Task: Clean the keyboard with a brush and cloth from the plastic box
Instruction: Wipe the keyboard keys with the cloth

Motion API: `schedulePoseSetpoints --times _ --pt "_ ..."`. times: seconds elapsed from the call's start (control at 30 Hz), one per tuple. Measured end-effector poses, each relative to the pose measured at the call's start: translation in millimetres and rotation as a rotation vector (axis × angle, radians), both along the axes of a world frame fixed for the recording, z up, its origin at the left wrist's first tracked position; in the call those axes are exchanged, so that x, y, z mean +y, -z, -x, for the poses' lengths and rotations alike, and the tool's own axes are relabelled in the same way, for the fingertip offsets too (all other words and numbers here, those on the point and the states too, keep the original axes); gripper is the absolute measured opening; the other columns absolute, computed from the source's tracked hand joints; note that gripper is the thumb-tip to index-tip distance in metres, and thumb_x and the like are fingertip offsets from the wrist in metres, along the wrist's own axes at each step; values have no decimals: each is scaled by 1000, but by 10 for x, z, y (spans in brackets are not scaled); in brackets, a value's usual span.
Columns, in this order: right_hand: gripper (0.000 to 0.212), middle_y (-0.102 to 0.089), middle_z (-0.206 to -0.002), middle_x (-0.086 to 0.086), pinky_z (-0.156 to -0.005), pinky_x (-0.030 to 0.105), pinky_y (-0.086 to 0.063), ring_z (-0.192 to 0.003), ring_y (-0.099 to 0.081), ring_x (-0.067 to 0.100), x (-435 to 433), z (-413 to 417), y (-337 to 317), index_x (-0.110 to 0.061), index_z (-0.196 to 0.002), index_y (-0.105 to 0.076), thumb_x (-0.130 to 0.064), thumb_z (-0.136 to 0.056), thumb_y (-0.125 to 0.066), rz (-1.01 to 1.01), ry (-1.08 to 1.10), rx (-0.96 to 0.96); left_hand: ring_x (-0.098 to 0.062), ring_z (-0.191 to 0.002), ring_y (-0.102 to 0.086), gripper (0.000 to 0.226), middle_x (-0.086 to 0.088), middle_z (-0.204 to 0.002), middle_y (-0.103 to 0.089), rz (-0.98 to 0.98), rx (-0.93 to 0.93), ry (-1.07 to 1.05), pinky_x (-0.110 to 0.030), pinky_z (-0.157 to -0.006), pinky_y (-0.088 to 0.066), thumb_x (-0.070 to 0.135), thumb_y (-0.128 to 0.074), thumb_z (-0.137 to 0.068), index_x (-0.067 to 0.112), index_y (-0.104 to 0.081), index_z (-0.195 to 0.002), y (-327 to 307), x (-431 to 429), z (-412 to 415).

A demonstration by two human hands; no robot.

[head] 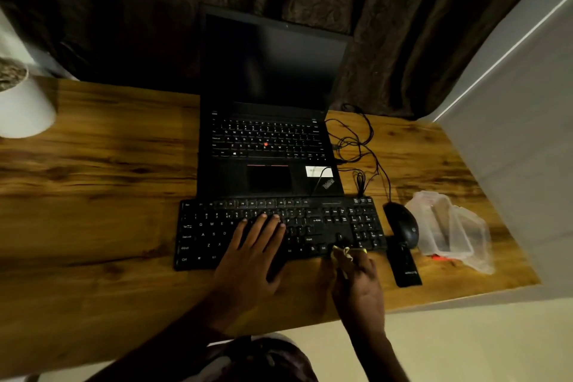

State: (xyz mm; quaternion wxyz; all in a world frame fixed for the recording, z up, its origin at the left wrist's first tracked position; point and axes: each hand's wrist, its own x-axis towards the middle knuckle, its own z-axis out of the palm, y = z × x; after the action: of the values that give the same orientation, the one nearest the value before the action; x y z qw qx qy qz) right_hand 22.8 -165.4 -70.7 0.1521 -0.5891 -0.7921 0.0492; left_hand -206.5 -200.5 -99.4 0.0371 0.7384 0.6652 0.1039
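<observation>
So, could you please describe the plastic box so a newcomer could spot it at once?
On the wooden desk, look right of the external keyboard, past the black mouse. The plastic box lies near the desk's right edge, the only clear, see-through thing there.

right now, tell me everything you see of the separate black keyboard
The flat black plastic keyboard with white legends and a number pad lies on the wooden table, its far edge against the open black laptop. The left hand rests flat on its middle keys; the right hand holds a pale crumpled cloth at its near edge.
</observation>
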Motion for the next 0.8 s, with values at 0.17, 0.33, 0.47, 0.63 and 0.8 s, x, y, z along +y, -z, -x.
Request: schedulePoseSetpoints --times 0.17,0.33,0.47,0.63,0.8 --pt "36 -58 -121 17 -75 44 -57 -104 -55 36 93 -256 -9 -8 -113 -68 -4 -77 -70 3 123 37 -25 -150 -23 76 -5 -162 -27 23 -33 -25 -55 -117 -22 63 -37 -93 17 -34 -153 -27 -13 -15" --pt "32 -58 -120 17 -72 47 -57 -104 -55 38 148 -248 5 -12 -118 -67 -7 -87 -63 -21 139 1 -24 -150 -22 76 -4 -162 -27 2 -35 -29 -55 -117 -23 62 -41 -92 17 -36 -152 -17 -17 -17" --pt "49 -59 -109 10 -63 38 -56 -92 -57 32 72 -46 -60 -19 -123 -66 1 -79 -65 17 0 -37 -23 -150 -23 80 -3 -162 -27 -10 -12 -26 -52 -118 -19 62 -47 -88 17 -36 -153 8 -16 -18" --pt "43 -58 -113 10 -62 31 -51 -92 -52 29 227 -365 -127 -18 -116 -69 1 -77 -68 3 124 -1 -21 -150 -23 76 -1 -161 -29 -11 -23 -45 -54 -118 -22 63 -45 -91 18 -38 -151 -11 -6 -38" --pt "33 -58 -116 14 -70 39 -54 -102 -48 33 372 -592 -99 -13 -116 -68 -2 -85 -61 -33 168 -7 -20 -150 -22 76 -1 -161 -29 -26 11 -45 -52 -119 -15 63 -43 -91 17 -39 -151 -21 -1 -41"
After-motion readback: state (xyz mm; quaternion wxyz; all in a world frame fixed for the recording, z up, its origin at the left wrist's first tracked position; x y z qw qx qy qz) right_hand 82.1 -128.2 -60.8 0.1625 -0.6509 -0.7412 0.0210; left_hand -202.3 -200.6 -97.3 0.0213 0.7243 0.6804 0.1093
